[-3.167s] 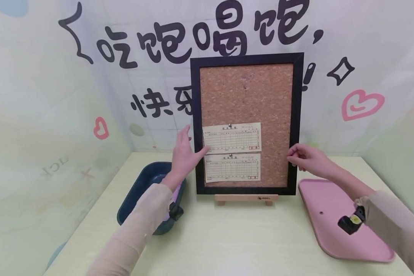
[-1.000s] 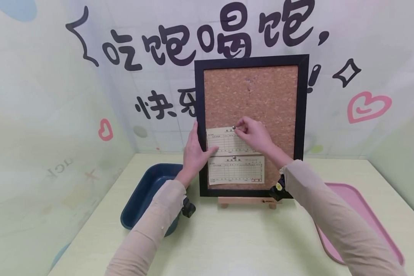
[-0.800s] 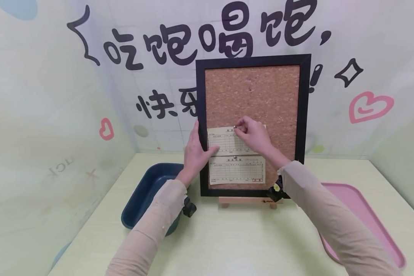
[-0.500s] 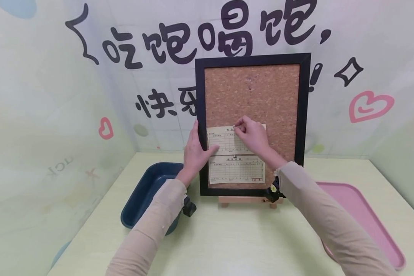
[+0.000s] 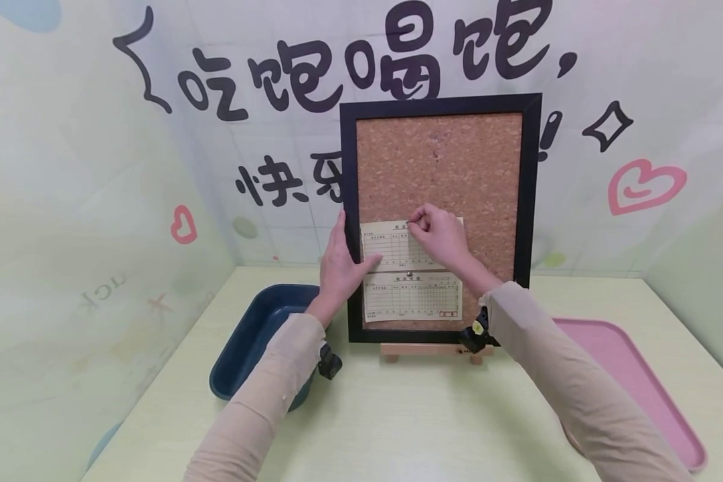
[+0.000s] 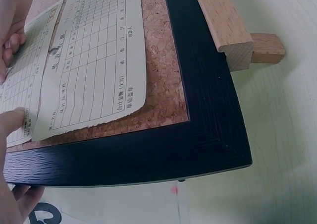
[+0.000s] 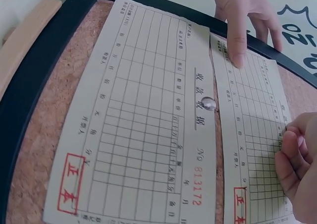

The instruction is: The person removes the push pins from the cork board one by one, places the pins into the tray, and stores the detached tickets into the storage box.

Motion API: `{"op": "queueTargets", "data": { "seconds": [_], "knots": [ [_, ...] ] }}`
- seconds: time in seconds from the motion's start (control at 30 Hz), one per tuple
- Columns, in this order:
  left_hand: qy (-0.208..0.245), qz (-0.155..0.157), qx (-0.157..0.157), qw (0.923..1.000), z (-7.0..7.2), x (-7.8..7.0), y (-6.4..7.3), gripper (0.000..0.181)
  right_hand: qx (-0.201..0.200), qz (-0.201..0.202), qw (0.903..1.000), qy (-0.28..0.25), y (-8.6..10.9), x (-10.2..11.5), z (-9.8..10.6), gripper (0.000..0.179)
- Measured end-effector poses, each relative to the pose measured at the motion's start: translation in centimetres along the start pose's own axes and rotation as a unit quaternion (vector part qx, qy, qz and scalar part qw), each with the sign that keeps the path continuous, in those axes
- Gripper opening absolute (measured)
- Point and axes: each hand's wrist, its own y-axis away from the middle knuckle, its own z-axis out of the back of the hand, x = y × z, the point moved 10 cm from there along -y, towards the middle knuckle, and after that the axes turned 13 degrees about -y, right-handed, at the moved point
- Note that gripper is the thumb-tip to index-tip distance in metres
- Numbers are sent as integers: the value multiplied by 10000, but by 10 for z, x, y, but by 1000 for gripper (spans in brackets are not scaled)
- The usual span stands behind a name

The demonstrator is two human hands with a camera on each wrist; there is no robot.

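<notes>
A black-framed cork board (image 5: 476, 161) stands upright with two paper receipts, one above the other. My left hand (image 5: 340, 261) grips the frame's left edge, its thumb lying on the upper receipt (image 5: 385, 246); in the left wrist view, fingertips show beyond the frame (image 6: 99, 167). At the top edge of that receipt, my right hand (image 5: 444, 235) pinches a thumbtack, mostly hidden by the fingertips. The lower receipt (image 5: 404, 298) has its own silver thumbtack (image 7: 208, 103) at the top middle, plain in the right wrist view.
A small wooden easel (image 5: 434, 349) supports the board on the pale table (image 5: 397, 415). A dark blue bin (image 5: 235, 355) stands left, partly behind my left arm. On the right lies a pink tray (image 5: 632, 375), partly covered by my right arm. A printed backdrop rises close behind.
From the frame's right edge, my right hand has moved left to the upper receipt's thumbtack. Over the last second it has stayed there, pinching, while my left hand keeps its place on the left edge.
</notes>
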Motion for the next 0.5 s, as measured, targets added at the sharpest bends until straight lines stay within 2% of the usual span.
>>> {"op": "queueTargets", "data": {
  "seconds": [0.1,0.33,0.5],
  "knots": [
    [1,-26,-24,10000,0,-1,0,98,190,-5,9998,0,-1,0,-1,11],
    [3,-61,-98,9999,2,-3,0,97,838,-362,9957,-151,-4,-5,-6,12],
    [13,-72,-121,9999,2,-3,0,97,959,-299,9949,-59,-6,-5,-7,12]
  ]
}}
